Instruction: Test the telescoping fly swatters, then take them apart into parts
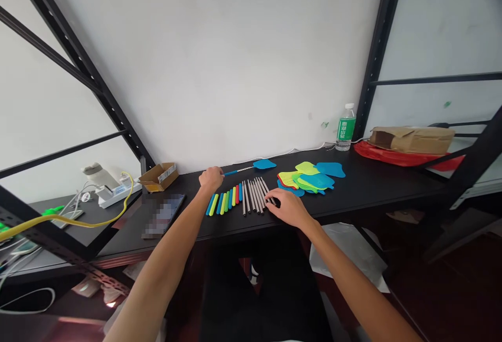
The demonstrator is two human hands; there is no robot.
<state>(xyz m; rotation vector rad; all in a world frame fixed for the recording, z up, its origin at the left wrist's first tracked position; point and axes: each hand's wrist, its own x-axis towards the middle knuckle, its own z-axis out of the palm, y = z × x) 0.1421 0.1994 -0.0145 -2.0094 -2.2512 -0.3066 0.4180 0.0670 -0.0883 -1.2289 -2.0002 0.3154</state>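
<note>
My left hand [212, 179] is closed around the blue handle of a small fly swatter [264, 164], which lies sideways at the back of the black table with its blue head to the right. My right hand [288, 207] is at the right end of a row of thin metal tubes [253, 196], thumb and fingers apart, fingertips by the last tubes. Left of the tubes lies a row of blue, yellow, green and red handle sleeves [223, 202]. Beyond my right hand is a loose pile of blue, green, yellow and red swatter heads [314, 180].
A phone [167, 216] and an open cardboard box [159, 177] are at the left, with a power strip [117, 193] and yellow cable [98, 224] beyond. A water bottle [345, 128] stands at the back right, near a brown carton [415, 139] on red plastic [384, 155]. Black shelf posts flank the table [372, 190].
</note>
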